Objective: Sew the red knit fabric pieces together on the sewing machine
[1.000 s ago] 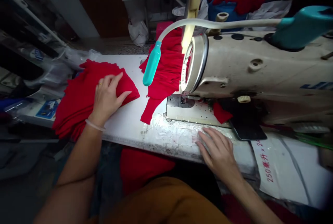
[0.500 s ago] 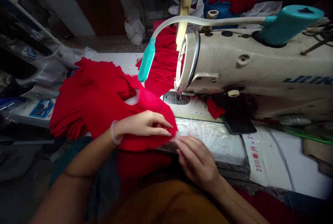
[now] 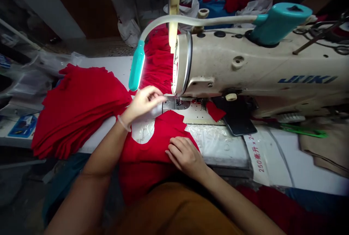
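A red fabric piece (image 3: 160, 140) with a curved cut-out lies over the table's front edge, below the sewing machine (image 3: 229, 60). My right hand (image 3: 187, 155) rests on this piece, its fingers bent and pressed down on the cloth. Left of the needle plate (image 3: 174, 103), my left hand (image 3: 145, 100) hovers with thumb and fingertips close together; whether anything thin is between them is too small to tell. At the left is a thick stack of red fabric pieces (image 3: 81, 107). More gathered red cloth (image 3: 158, 64) lies behind the teal lamp head (image 3: 137, 66).
A black phone (image 3: 240, 118) lies under the machine arm beside a red scrap (image 3: 215, 111). Green-handled scissors (image 3: 302, 130) and brown cloth (image 3: 327, 147) are at the right. A blue box (image 3: 23, 126) sits at the far left. Red cloth piles stand behind.
The view has shifted right. My left hand has moved up toward the needle plate, off the front cloth. That cloth now lies flatter, separate from the stack, with my right hand on top of it.
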Available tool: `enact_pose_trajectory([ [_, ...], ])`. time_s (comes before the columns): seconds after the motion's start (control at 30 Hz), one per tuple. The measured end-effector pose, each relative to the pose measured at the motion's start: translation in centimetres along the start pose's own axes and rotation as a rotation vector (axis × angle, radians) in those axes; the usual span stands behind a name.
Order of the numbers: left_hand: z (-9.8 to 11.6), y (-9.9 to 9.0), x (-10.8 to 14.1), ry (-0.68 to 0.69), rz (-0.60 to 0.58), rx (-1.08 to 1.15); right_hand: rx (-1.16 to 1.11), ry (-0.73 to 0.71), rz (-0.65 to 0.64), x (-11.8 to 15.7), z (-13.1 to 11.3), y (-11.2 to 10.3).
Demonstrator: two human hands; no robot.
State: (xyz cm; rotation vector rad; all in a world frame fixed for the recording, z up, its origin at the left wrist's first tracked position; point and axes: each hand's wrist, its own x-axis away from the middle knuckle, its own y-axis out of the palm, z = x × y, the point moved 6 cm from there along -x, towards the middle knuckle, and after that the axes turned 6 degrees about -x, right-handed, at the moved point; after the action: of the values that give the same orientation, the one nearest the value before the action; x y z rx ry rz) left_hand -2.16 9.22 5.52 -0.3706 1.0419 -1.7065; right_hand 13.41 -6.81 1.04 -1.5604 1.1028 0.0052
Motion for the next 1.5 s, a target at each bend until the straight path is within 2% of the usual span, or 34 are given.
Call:
enact_pose_trajectory([
  [0.07, 2.3, 2.4, 1.5, 0.173, -0.259, 0.034, 0.018, -0.028, 0.025, 0.0, -0.1, 0.1],
  [0.1, 2.5, 3.0, 2.0, 0.203, -0.306, 0.006, 0.028, -0.042, 0.044, 0.1, -0.2, 0.0],
  [0.13, 1.8, 3.0, 2.1, 0.189, -0.277, -0.039, 0.037, -0.052, 0.062, 0.1, -0.2, 0.0],
  [0.3, -5.1, -1.3, 1.2, -0.202, 0.277, -0.185, 0.073, -0.075, 0.112, 0.1, -0.3, -0.1],
  [0.37, -5.8, -1.8, 1.2, -0.258, 0.380, -0.179, 0.085, -0.078, 0.118, 0.1, -0.3, 0.0],
  [0.4, -5.3, -1.4, 1.1, -0.229, 0.362, -0.163, 0.089, -0.077, 0.115, 0.1, -0.3, 0.0],
  [0.5, -2.0, 1.2, 0.7, -0.033, 0.115, -0.130, 0.102, -0.070, 0.108, 0.2, -0.5, 0.1],
  [0.53, -0.8, 1.5, 0.8, -0.003, 0.075, -0.129, 0.109, -0.059, 0.123, 0.3, -0.5, 0.1],
  [0.6, 1.3, 0.1, 1.5, 0.000, 0.115, -0.073, 0.135, -0.009, 0.185, 0.5, -0.3, -0.2],
  [0.67, 3.4, -1.8, 2.7, 0.042, 0.087, 0.122, 0.171, 0.075, 0.248, 0.7, 0.1, -0.5],
  [0.7, 5.0, -1.3, 3.7, 0.139, -0.193, 0.290, 0.185, 0.114, 0.259, 0.9, 0.4, -0.5],
  [0.73, 6.9, -0.3, 5.5, 0.271, -0.540, 0.423, 0.188, 0.134, 0.254, 0.9, 0.6, -0.3],
  [0.77, 8.2, 0.3, 7.5, 0.348, -0.766, 0.493, 0.170, 0.137, 0.241, 1.0, 0.7, -0.2],
  [0.8, 8.1, 0.8, 8.3, 0.253, -0.745, 0.486, 0.122, 0.120, 0.226, 0.9, 0.8, -0.2],
  [0.83, 7.5, 1.6, 8.8, 0.140, -0.637, 0.411, 0.033, 0.092, 0.212, 0.8, 0.8, -0.4],
  [0.87, 6.5, 2.2, 9.2, 0.027, -0.470, 0.289, -0.099, 0.070, 0.198, 0.7, 0.7, -0.8],
  [0.9, 5.8, 3.1, 9.7, -0.026, -0.349, 0.143, -0.265, 0.064, 0.173, 0.4, 0.8, -1.6],
  [0.93, 5.2, 4.1, 10.2, -0.028, -0.296, -0.007, -0.445, 0.071, 0.126, 0.0, 0.7, -2.6],
  [1.0, 3.8, 5.7, 10.8, 0.032, -0.313, -0.273, -0.772, 0.084, -0.044, -0.9, 0.3, -5.3],
  [1.07, 1.4, 5.5, 10.7, 0.050, -0.375, -0.465, -0.921, 0.047, -0.303, -1.4, -0.7, -8.5],
  [1.1, -0.1, 4.7, 10.3, 0.032, -0.400, -0.531, -0.888, 0.058, -0.444, -1.2, -0.8, -9.9],
  [1.17, -3.1, 2.3, 9.1, -0.031, -0.436, -0.613, -0.610, 0.150, -0.691, 0.1, 0.4, -11.6],
  [1.23, -5.1, 0.4, 7.7, -0.094, -0.476, -0.624, -0.205, 0.256, -0.792, 2.1, 3.2, -12.4],
  [1.27, -5.5, 0.0, 7.0, -0.113, -0.491, -0.611, -0.026, 0.282, -0.780, 3.0, 4.6, -12.6],
  [1.33, -4.6, 0.0, 5.9, -0.105, -0.468, -0.586, 0.191, 0.281, -0.703, 4.5, 6.5, -12.3],
  [1.43, -1.1, 1.8, 5.0, 0.009, -0.333, -0.534, 0.253, 0.255, -0.564, 6.2, 7.6, -11.4],
  [1.5, 0.8, 3.3, 5.2, 0.083, -0.293, -0.459, 0.244, 0.245, -0.475, 7.1, 7.8, -11.4],
])
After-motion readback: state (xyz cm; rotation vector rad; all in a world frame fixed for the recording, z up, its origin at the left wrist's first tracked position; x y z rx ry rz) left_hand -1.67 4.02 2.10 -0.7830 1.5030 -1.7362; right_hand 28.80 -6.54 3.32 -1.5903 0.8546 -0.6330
